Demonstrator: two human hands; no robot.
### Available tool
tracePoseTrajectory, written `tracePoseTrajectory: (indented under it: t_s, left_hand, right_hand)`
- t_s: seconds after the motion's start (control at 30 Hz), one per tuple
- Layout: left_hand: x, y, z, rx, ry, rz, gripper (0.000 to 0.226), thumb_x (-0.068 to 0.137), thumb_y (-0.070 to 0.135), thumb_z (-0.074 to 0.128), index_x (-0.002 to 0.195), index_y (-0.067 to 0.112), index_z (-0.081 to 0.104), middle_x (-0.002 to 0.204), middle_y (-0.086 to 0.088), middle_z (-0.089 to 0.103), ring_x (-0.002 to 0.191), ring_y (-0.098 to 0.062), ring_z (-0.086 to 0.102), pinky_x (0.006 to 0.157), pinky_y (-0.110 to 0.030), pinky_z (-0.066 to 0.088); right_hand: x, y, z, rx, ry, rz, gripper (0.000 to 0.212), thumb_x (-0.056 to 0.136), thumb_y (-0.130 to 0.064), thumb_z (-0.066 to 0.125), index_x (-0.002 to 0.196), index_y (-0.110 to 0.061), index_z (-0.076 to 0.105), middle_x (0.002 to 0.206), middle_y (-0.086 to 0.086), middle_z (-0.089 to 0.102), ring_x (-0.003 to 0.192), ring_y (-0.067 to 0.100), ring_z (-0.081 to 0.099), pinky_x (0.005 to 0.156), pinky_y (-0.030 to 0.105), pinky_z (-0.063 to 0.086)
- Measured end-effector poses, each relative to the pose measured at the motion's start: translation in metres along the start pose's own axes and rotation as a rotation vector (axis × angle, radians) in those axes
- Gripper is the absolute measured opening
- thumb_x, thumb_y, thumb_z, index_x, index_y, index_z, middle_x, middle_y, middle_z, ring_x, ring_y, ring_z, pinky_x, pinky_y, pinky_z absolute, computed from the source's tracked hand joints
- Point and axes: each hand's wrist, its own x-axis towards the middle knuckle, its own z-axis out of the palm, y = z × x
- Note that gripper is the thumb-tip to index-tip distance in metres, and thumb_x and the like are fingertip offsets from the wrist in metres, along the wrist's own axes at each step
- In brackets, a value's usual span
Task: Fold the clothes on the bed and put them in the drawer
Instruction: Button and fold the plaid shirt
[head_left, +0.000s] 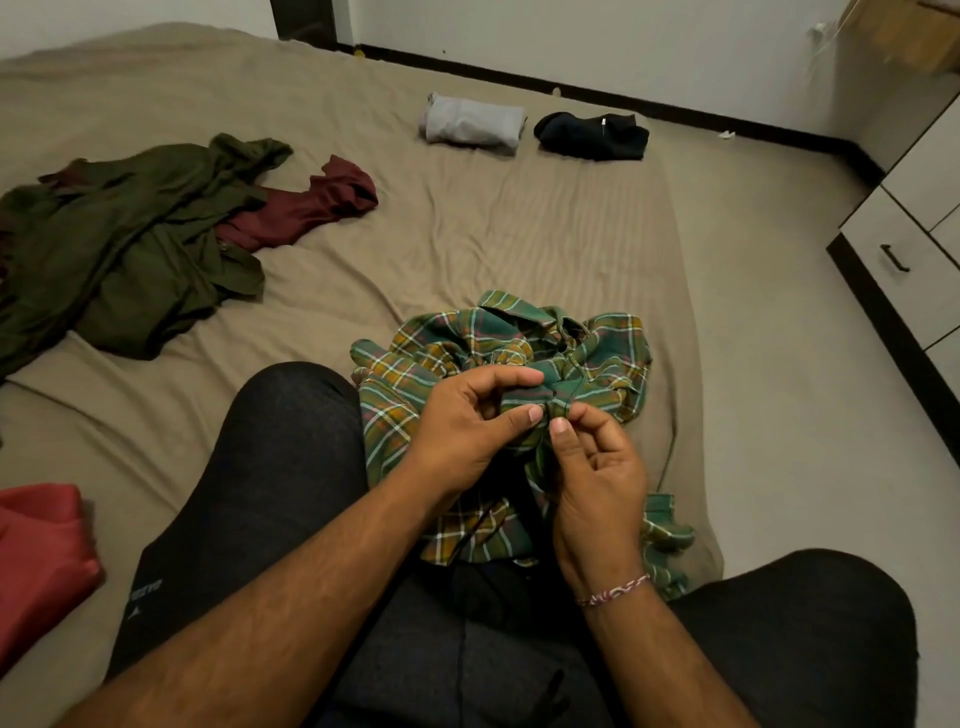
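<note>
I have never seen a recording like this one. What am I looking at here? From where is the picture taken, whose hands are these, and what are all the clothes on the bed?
There is no machine here. A person wears a camera on the head, and it looks forward and down, so you see their own arms and knees.

The person sits on a bed with a tan sheet. The left hand and the right hand both pinch a crumpled green plaid shirt, which lies in front of them, not yet folded.

Farther away lie a folded grey garment and a folded black garment, side by side. To the left is an unfolded pile: an olive green garment over a maroon one. Something red shows at the near left edge.

White drawers stand at the right, closed.
</note>
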Motion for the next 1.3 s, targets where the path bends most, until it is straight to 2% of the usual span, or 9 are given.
tracePoseTrajectory:
  t_s: [0.27,0.4,0.6,0.67,0.77,0.9,1.03,1.2,1.3]
  left_hand:
    - [-0.003,0.0,0.003,0.064,0.03,0.045,0.029,0.087,-0.005,0.076,0.107,0.017,0.075,0.109,-0.005,0.077,0.105,-0.02,0.072,0.093,-0.035,0.059]
    - [-0.001,-0.003,0.001,0.13,0.063,0.066,0.027,0.087,-0.002,0.077,0.102,0.019,0.075,0.105,0.0,0.076,0.103,-0.017,0.072,0.092,-0.035,0.058]
    - [0.0,-0.008,0.002,0.184,0.069,0.028,0.026,0.086,0.002,0.079,0.1,0.024,0.074,0.102,-0.002,0.075,0.087,-0.045,0.065,0.077,-0.051,0.057]
    - [0.001,-0.01,0.002,0.197,0.064,0.03,0.026,0.086,0.006,0.08,0.1,0.026,0.073,0.102,-0.001,0.074,0.076,-0.04,0.063,0.068,-0.047,0.056]
    - [0.001,-0.009,0.003,0.223,0.062,0.012,0.027,0.087,0.002,0.078,0.099,0.026,0.073,0.099,0.004,0.074,0.071,-0.013,0.061,0.064,-0.033,0.052]
    - [-0.002,-0.01,0.004,0.299,0.078,0.014,0.024,0.089,0.005,0.075,0.101,0.025,0.076,0.099,0.007,0.076,0.082,-0.024,0.071,0.074,-0.04,0.06]
    - [-0.004,-0.011,0.005,0.364,0.049,0.048,0.021,0.088,0.015,0.08,0.106,0.025,0.076,0.096,0.012,0.075,0.066,-0.005,0.06,0.061,-0.024,0.053]
    - [0.001,-0.014,0.003,0.277,0.033,0.004,0.023,0.09,0.001,0.073,0.105,0.019,0.071,0.097,0.004,0.072,0.082,-0.015,0.067,0.073,-0.034,0.059]
    - [0.003,-0.012,0.001,0.141,-0.005,-0.067,0.027,0.091,-0.008,0.068,0.104,0.016,0.067,0.085,0.015,0.069,0.081,-0.004,0.064,0.073,-0.023,0.053]
  right_hand:
    - [0.001,0.005,-0.002,-0.047,0.021,-0.024,0.02,0.094,0.005,0.065,0.103,-0.011,0.072,0.097,0.005,0.078,0.095,0.021,0.071,0.09,0.039,0.058]
    - [0.003,0.006,-0.006,-0.176,0.027,-0.091,0.038,0.096,0.008,0.059,0.095,-0.023,0.081,0.106,0.002,0.079,0.11,0.021,0.072,0.096,0.037,0.056]
    - [0.006,0.008,-0.012,-0.333,-0.051,-0.245,0.023,0.09,0.004,0.073,0.103,-0.016,0.076,0.103,-0.001,0.078,0.1,0.016,0.073,0.09,0.032,0.06]
    - [0.007,0.009,-0.014,-0.346,-0.063,-0.258,0.023,0.089,0.004,0.075,0.103,-0.014,0.075,0.102,0.001,0.077,0.098,0.017,0.073,0.088,0.032,0.06]
    - [0.009,0.009,-0.013,-0.365,-0.079,-0.268,0.023,0.088,0.004,0.076,0.102,-0.015,0.075,0.1,0.001,0.077,0.097,0.017,0.073,0.086,0.029,0.06]
    - [0.011,0.009,-0.012,-0.405,-0.086,-0.27,0.024,0.087,0.005,0.076,0.099,-0.016,0.075,0.093,-0.005,0.077,0.087,0.008,0.073,0.078,0.02,0.057]
    - [0.013,0.011,-0.013,-0.439,-0.072,-0.287,0.023,0.089,0.002,0.075,0.099,-0.019,0.075,0.093,-0.006,0.077,0.086,0.009,0.073,0.075,0.019,0.057]
    - [0.016,0.012,-0.016,-0.527,-0.139,-0.342,0.025,0.089,0.0,0.076,0.106,-0.018,0.077,0.099,-0.008,0.077,0.096,0.012,0.074,0.083,0.024,0.059]
    - [0.019,0.01,-0.019,-0.494,-0.17,-0.337,0.021,0.09,0.001,0.075,0.104,-0.015,0.076,0.098,-0.006,0.077,0.096,0.011,0.073,0.084,0.026,0.06]
